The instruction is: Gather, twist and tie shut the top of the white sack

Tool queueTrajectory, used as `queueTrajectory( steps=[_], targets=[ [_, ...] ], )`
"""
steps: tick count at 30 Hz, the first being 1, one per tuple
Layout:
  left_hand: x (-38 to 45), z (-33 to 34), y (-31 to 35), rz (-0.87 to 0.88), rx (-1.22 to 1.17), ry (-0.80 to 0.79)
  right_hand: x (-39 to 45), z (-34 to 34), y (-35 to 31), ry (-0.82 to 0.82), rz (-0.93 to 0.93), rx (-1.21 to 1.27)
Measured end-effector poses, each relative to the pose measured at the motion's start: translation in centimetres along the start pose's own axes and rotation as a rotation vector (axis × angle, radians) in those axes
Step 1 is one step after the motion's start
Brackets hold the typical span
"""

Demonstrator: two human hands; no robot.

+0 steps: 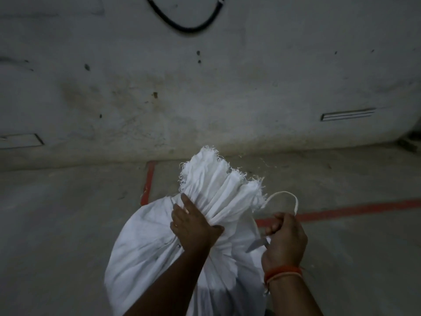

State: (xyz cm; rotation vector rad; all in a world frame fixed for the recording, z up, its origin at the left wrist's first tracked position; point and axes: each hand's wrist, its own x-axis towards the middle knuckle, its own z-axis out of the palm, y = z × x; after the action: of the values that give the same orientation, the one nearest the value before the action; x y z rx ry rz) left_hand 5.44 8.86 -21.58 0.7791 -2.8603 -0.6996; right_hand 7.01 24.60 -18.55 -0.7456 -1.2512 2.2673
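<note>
While left hand (193, 226) clamps gathered sack (145, 252) neck, right hand (284, 238) gripping tie strip (287, 197): tying step; next, wrap beneath left hand.

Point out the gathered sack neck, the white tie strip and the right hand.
gathered sack neck (218, 197), head view: pleated cloth above the left hand's grip.
white tie strip (287, 194), head view: top of its loop.
right hand (286, 238), head view: back of the hand.

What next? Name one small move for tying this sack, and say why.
Probably loop the strip around the neck just above the left hand. That hand already grips the gathered sack top, the right hand holds the strip, and nothing visibly binds the neck yet.
</note>
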Motion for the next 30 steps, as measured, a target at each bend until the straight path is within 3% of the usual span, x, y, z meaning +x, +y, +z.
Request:
queueTrajectory(
  steps=[6, 10, 14, 17, 19, 23, 30],
  targets=[
    [2.8, 1.2, -0.4, -0.076, -0.074, 0.038, 0.9, -0.1, 0.5, 0.027, -0.012, 0.046],
    [4.2, 0.8, -1.4, -0.138, -0.398, 0.026, 1.7, 0.1, 0.5, 0.081, -0.094, 0.056],
    [5.6, 0.8, -2.6, -0.316, -0.806, -0.013, 1.8, 0.7, 0.8, 0.101, -0.190, 0.069],
    [5.1, 0.2, -2.6, -0.218, -0.948, 0.055, 1.6, 1.3, 0.9, 0.112, -0.191, 0.129],
    [4.7, -0.4, -2.2, -0.207, -1.061, 0.112, 1.7, 1.6, 1.2, 0.120, -0.119, 0.201],
    [4.7, -0.4, -2.7, -0.228, -1.197, 0.044, 2.4, 2.5, 3.0, 0.057, 0.191, 0.265],
    [4.6, -0.7, -3.5, -0.176, -1.212, -0.047, 0.9, 5.5, 4.9, -0.077, 0.498, 0.228]
  ],
)
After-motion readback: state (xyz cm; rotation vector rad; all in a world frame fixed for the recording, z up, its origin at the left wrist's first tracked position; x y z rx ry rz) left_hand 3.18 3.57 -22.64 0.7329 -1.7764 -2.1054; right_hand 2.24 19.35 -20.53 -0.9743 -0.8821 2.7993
